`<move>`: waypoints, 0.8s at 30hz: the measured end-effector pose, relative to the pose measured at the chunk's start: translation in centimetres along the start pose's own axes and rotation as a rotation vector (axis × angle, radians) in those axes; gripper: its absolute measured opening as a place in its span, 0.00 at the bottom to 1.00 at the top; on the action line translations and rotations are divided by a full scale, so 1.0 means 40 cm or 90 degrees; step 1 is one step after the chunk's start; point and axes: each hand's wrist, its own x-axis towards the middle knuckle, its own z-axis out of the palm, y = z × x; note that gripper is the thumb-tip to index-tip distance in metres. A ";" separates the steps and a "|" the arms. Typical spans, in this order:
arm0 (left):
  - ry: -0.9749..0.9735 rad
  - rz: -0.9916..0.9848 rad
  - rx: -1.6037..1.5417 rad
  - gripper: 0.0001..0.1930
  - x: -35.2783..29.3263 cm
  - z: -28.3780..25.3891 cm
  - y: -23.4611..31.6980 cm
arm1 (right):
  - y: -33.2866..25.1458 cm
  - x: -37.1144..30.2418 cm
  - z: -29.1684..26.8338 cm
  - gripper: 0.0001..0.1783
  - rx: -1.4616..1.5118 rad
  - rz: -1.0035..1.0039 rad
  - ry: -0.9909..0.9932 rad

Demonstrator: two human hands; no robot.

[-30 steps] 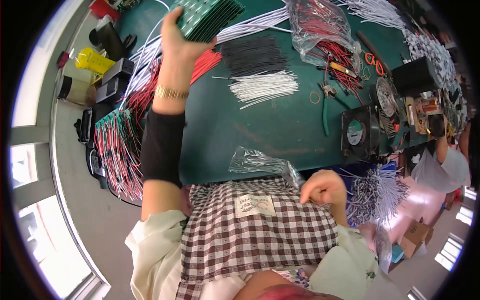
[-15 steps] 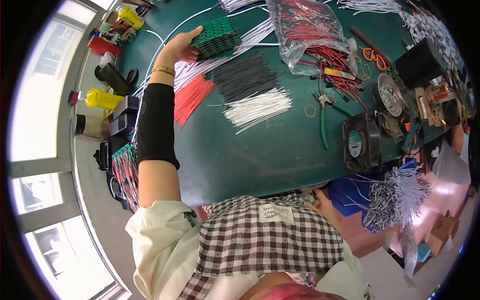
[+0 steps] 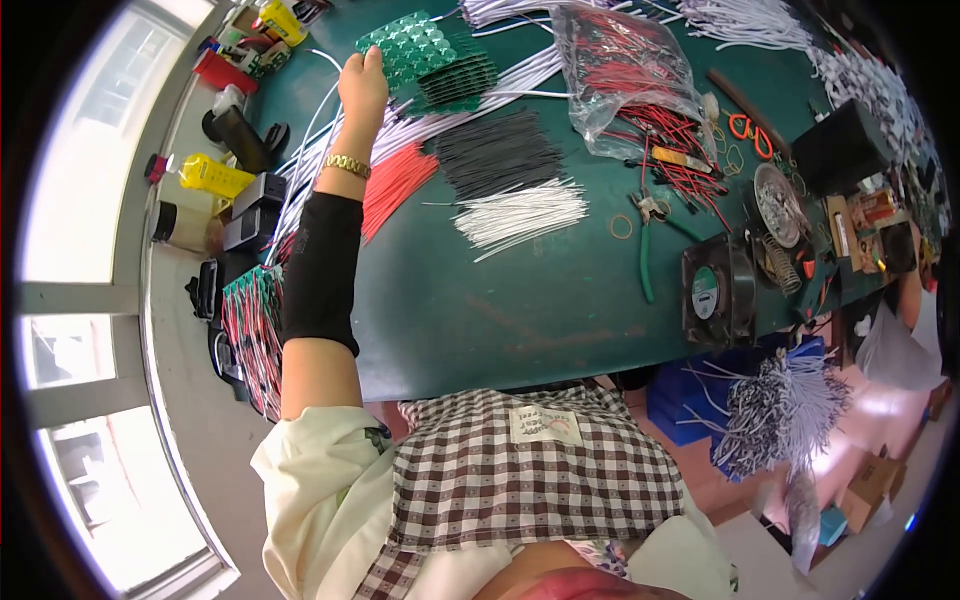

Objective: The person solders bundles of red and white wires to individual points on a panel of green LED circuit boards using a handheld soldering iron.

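Circuit boards [image 3: 418, 50], green, sit on the far left part of the bench [image 3: 480, 300]. Your left hand [image 3: 363, 88] is at their left edge, fingers curled; you cannot tell whether it grips them. Your right hand is out of view, its state unknown. Nearer you, red wires [image 3: 398, 188] lie left of black wires [image 3: 500, 150], with white wires [image 3: 520, 215] below those. Green-handled pliers [image 3: 646, 250] lie farther right.

Left grip [image 3: 363, 88] pinching green panel [image 3: 412, 45], green stack [image 3: 458, 82] alongside, black wires [image 3: 500, 152], white wires [image 3: 522, 213]
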 end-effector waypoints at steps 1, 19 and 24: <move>0.013 0.040 -0.109 0.20 -0.028 -0.004 0.013 | 0.008 0.005 -0.027 0.11 -0.014 -0.018 -0.030; -0.133 0.391 0.131 0.19 -0.726 -0.213 0.051 | -0.429 0.035 -0.439 0.09 -0.211 -0.265 0.515; -0.501 0.425 0.063 0.34 -0.870 -0.279 0.113 | -0.292 0.177 -0.548 0.13 -0.186 -0.234 0.646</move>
